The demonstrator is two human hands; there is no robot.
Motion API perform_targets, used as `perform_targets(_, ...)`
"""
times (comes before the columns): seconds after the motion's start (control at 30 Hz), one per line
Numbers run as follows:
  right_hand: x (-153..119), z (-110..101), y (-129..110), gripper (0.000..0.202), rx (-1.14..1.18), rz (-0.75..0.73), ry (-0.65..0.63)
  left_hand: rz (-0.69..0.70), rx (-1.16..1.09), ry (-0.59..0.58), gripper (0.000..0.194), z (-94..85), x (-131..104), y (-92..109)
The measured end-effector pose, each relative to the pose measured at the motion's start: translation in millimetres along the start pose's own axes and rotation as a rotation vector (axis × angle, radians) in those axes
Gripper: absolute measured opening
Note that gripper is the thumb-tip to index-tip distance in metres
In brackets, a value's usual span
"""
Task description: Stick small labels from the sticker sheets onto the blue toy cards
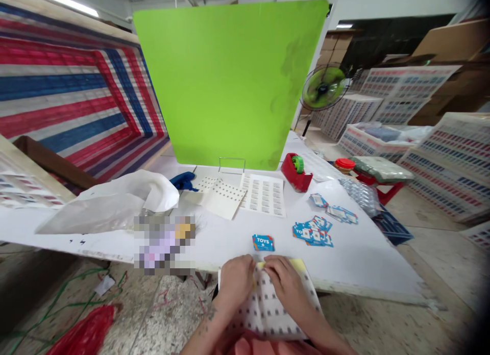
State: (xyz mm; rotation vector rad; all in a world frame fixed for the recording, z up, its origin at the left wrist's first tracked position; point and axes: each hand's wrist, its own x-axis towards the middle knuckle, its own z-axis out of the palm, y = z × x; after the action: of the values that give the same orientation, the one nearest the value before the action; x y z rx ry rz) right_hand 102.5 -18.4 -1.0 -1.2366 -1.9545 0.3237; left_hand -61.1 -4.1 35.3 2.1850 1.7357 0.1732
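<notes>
A white sheet [266,306] with rows of small dark squares, apparently stickers, lies against the table's front edge and over my lap. My left hand [239,276] is closed on its upper left part, fingers curled. My right hand [282,278] pinches its top edge near a yellow strip [297,264]. The fingertips of both hands are close together; whether a single sticker is between them is too small to tell. Just beyond them lies a blue card marked TOYS [263,243]. More blue cards [313,231] are spread to the right, with another group [342,214] behind.
A red tape dispenser [296,172] stands at the back right, near a tall green board [237,84]. Further sheets [264,194] lie mid-table. To the left are a plastic bag [115,202], a blue tool [184,181] and a blurred-out purple item [163,245].
</notes>
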Motion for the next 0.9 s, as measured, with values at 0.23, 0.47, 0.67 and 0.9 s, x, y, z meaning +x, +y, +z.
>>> perform_targets(0.23,22,-25,11,0.014,0.195,0.237,-0.081,0.004,-0.010,-0.029,0.027,0.3,0,1)
perform_targets(0.47,70,-40,44,0.015,0.227,0.308,-0.200,0.262,-0.005,0.094,0.017,2.9,-9,5)
perform_targets(0.67,93,-31,59,0.013,0.185,0.361,-0.392,0.459,-0.026,0.207,0.023,14.8,5,1)
perform_targets(0.9,101,-28,62,0.012,0.110,0.301,-0.462,0.462,0.003,0.158,0.022,22.6,19,-2)
